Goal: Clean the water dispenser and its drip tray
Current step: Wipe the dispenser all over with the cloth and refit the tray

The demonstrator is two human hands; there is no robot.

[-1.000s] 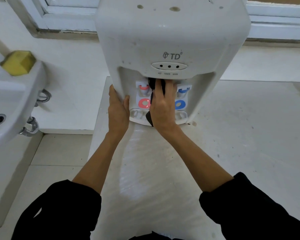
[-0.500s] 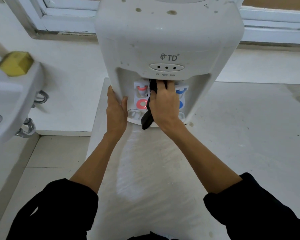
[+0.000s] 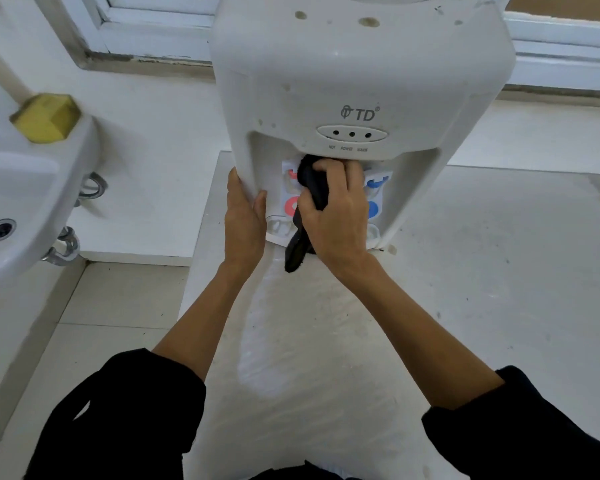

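Wiping is going on inside the tap recess of the water dispenser (image 3: 357, 74), which is standing on the pale countertop (image 3: 499, 271) with its front facing the person. The right hand (image 3: 336, 216) is closing its fingers around a dark cloth (image 3: 312, 188) and is pressing the bunched upper part of it against the back wall of the recess, just under the panel with the three indicator lights; the loose end of the cloth is hanging down past the front edge of the drip tray (image 3: 278, 230). I think the cloth is bunched like this so that it can reach the narrow space between the red tap (image 3: 291, 176) and the blue tap (image 3: 374, 183). The left hand (image 3: 245, 209) is gripping the left front leg of the dispenser, thumb on the inner side and fingers wrapped around the outside, probably to keep the light body from sliding back while the other hand is pushing. The drip tray is sitting in its place at the bottom of the recess, partly hidden by the right hand. Brown spots are showing on the upper shell, so much of the cleaning seems not yet done. A sink (image 3: 25, 202) with a yellow sponge (image 3: 45, 116) on its rim is standing near on the left, perhaps for rinsing.
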